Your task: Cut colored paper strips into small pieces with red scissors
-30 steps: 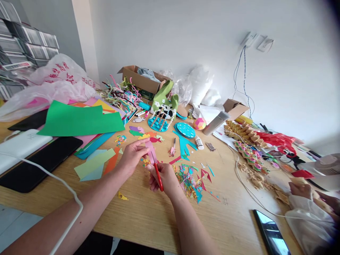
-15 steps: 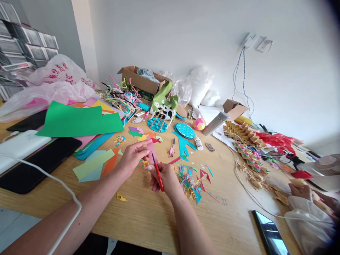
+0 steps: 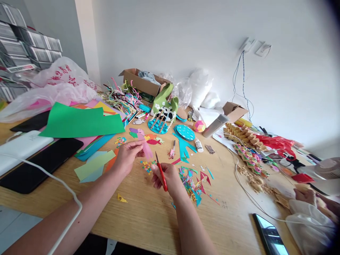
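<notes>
My left hand [image 3: 129, 156] pinches a strip of pinkish-purple paper [image 3: 147, 150] above the table. In my right hand [image 3: 168, 179] is a pair of red-handled scissors [image 3: 161, 172], blades pointing up and away from me. The scissor tips stand just right of the strip, apart from it. Small round paper dots [image 3: 147, 168] lie beneath, between the hands. Behind the strip rest colourful paper fish [image 3: 154, 141], some partly hidden by it. A heap of paper scraps [image 3: 190, 182] is right of my right hand.
Green card [image 3: 77, 122] and other coloured sheets lie at left beside a black tablet-like slab [image 3: 53, 166]. A white cable [image 3: 62, 182] crosses over my left forearm. A grey bottle [image 3: 216, 125], blue discs [image 3: 185, 132] and a phone [image 3: 269, 233] stand or lie around. Another person's hand [image 3: 305, 194] is at far right.
The scissors have come away from the paper strip, moving slightly right and towards me. My left hand has shifted a little left with the strip.
</notes>
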`<state>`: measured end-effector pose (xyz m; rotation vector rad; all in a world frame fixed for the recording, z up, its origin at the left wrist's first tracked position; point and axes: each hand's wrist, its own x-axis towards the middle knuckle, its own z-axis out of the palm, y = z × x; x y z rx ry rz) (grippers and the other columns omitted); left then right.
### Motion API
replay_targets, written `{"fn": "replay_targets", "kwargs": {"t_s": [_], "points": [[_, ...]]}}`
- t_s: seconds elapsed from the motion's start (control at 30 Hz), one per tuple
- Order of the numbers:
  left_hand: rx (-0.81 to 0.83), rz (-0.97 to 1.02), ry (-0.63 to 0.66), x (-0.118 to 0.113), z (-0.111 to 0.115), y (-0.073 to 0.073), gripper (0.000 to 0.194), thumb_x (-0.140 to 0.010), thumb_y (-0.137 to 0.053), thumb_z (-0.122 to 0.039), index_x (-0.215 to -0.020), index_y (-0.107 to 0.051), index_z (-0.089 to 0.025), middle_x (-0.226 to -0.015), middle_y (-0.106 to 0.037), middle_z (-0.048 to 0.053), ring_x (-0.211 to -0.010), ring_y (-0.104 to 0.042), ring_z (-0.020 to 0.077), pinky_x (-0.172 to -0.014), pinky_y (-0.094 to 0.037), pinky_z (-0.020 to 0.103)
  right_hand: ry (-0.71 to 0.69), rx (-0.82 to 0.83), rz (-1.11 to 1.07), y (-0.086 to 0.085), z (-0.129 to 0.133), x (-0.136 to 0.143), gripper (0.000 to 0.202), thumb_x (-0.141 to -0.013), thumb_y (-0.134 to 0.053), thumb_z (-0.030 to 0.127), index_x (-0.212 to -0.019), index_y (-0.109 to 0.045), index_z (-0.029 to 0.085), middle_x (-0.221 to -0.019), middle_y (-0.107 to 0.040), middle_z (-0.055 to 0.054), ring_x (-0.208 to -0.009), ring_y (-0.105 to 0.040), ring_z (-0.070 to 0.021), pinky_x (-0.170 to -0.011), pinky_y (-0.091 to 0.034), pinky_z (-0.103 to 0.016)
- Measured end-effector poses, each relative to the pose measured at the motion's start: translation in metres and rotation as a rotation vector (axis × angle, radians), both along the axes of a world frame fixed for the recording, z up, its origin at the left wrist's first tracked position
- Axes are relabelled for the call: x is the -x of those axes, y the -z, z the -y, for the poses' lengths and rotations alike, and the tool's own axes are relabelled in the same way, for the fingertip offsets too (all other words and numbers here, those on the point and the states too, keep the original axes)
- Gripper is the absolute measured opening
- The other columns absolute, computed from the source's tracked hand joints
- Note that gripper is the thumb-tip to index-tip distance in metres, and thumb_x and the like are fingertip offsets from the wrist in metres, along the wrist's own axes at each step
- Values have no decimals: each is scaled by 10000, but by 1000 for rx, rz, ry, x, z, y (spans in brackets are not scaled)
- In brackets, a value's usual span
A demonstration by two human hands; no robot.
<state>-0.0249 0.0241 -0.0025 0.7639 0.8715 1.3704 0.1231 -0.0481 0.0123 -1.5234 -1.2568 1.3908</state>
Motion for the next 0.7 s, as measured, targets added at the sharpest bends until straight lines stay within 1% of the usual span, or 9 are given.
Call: {"fn": "replay_targets", "kwargs": {"t_s": [0.13,0.2,0.27,0.37,0.47,0.6,0.7], "points": [[0,14,36,-1,3,-4,351,-535,-789,-236,-865,-737,-129,-767,-715,51,-607,-638,140,-579,-548,284,209,-140,-54,-4,-1,0,389,-674,-699,501,-626,-500,171,-499,-598,-5,-360,-523,-113,-380,-411,-213],[-1,-17,72,-1,6,-6,386,-554,-781,-233,-922,-728,-130,-768,-716,45,-603,-645,140,-603,-556,294,278,-232,-72,-5,-1,1,359,-673,-711,470,-659,-509,173,-522,-603,-4,-411,-543,-122,-434,-427,-225],[4,-48,121,-2,10,-8,417,-574,-771,-224,-977,-716,-133,-736,-707,33,-624,-661,156,-602,-558,294,294,-307,-60,-3,-1,3,330,-667,-723,433,-683,-516,176,-560,-607,-5,-477,-557,-129,-489,-434,-233],[23,-53,172,-4,15,-10,432,-576,-767,-208,-997,-708,-126,-723,-703,25,-630,-669,160,-626,-561,296,286,-361,3,0,-1,4,295,-667,-724,392,-712,-525,180,-626,-602,-8,-565,-552,-136,-540,-427,-238],[35,-49,190,-6,18,-12,449,-564,-774,-216,-996,-705,-114,-739,-711,37,-644,-676,167,-644,-564,303,310,-377,55,3,-2,5,257,-695,-689,379,-724,-526,182,-647,-586,-9,-595,-532,-139,-555,-423,-241],[16,-83,201,-7,20,-15,468,-579,-762,-215,-1029,-690,-110,-736,-715,43,-670,-685,182,-608,-558,286,388,-415,119,6,-3,2,213,-728,-645,361,-750,-530,183,-624,-564,0,-578,-514,-136,-575,-427,-251],[-21,-130,195,-7,21,-16,467,-609,-744,-226,-1059,-679,-119,-712,-704,21,-657,-682,175,-603,-560,285,431,-442,124,6,-3,1,194,-739,-626,342,-802,-538,180,-697,-602,-20,-627,-544,-147,-614,-441,-260]]}}
